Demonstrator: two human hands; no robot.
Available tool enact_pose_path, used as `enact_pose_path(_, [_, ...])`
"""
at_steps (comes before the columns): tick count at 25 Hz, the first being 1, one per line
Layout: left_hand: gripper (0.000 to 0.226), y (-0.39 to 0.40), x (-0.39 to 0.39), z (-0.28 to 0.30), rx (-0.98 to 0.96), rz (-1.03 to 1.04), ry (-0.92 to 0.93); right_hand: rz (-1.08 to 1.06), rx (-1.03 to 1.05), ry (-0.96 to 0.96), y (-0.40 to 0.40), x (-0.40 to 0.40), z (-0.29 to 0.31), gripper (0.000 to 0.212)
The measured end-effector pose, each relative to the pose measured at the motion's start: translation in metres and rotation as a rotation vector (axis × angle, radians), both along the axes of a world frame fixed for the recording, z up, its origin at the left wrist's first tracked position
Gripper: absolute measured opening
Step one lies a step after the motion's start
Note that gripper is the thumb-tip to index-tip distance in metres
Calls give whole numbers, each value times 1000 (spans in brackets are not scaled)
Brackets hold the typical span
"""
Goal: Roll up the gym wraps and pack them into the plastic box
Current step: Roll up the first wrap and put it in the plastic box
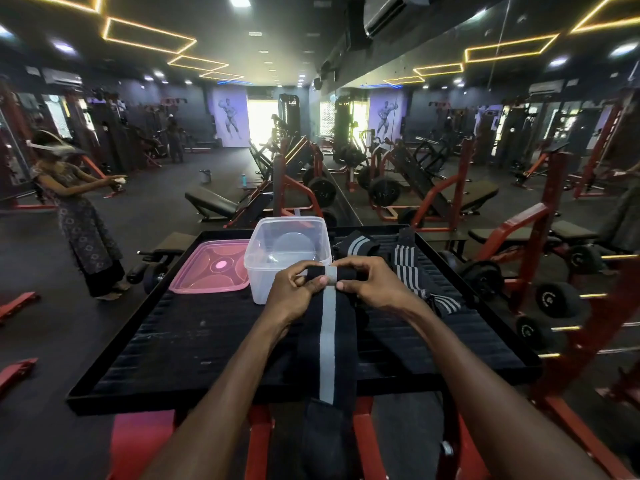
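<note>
A long black gym wrap with one grey stripe (pixel 327 344) lies lengthwise on the black platform (pixel 194 344) and hangs over its near edge. Its far end is rolled into a small coil. My left hand (pixel 296 289) and my right hand (pixel 369 280) pinch that coil from either side. Just behind my hands stands the clear plastic box (pixel 287 247), open and with no wraps inside. Two more black wraps with grey stripes, one (pixel 358 244) behind the box's right side and one (pixel 414 271) stretched out to the right, lie on the platform.
The box's pink lid (pixel 213 268) lies flat to the left of the box. A dumbbell rack (pixel 554 299) stands right of the platform. A person (pixel 79 216) stands at far left. Benches and weight machines fill the gym floor behind, along a mirror wall.
</note>
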State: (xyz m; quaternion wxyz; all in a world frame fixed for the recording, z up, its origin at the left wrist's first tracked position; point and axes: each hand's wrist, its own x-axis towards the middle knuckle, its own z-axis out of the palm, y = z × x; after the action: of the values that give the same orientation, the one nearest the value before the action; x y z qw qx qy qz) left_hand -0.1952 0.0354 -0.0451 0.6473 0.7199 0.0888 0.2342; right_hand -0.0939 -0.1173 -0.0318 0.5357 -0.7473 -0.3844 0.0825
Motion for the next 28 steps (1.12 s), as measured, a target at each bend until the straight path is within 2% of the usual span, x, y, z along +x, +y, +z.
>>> enact_pose_path(3, [14,3,1,0,-54,-44,32,-21,7,-60,1,-3,0,37])
enact_pose_path(6, [8,4,3,-4,8,-14,50,1,-32,-115,2,-5,-2,46])
enact_pose_path(9, [4,8,5,-6,14,38,22,23,-6,66,5,-5,-1,57])
enact_pose_path(11, [6,12,5,-5,8,64,21,-79,-20,101,7,-2,0,61])
enact_pose_path(14, [9,19,3,-4,-4,67,5,-211,-78,-84,5,4,-1,48])
enact_pose_path(17, [15,21,2,-4,13,31,-10,-100,53,39,11,-2,-1,38])
enact_pose_path(19, [19,21,1,-4,32,0,-30,-14,36,-27,17,-8,-1,27])
enact_pose_path(21, [22,23,-1,-4,53,-30,-57,23,-40,-80,21,-9,-3,29])
enact_pose_path(24, [27,25,-5,-5,64,-64,-76,37,-46,-67,24,-9,-4,21])
enact_pose_path(26, [27,27,-6,-7,-11,-86,-63,7,7,-115,26,-10,-5,25])
enact_pose_path(28, [20,28,-6,-7,-127,-102,7,-5,97,-84,27,-13,-5,29])
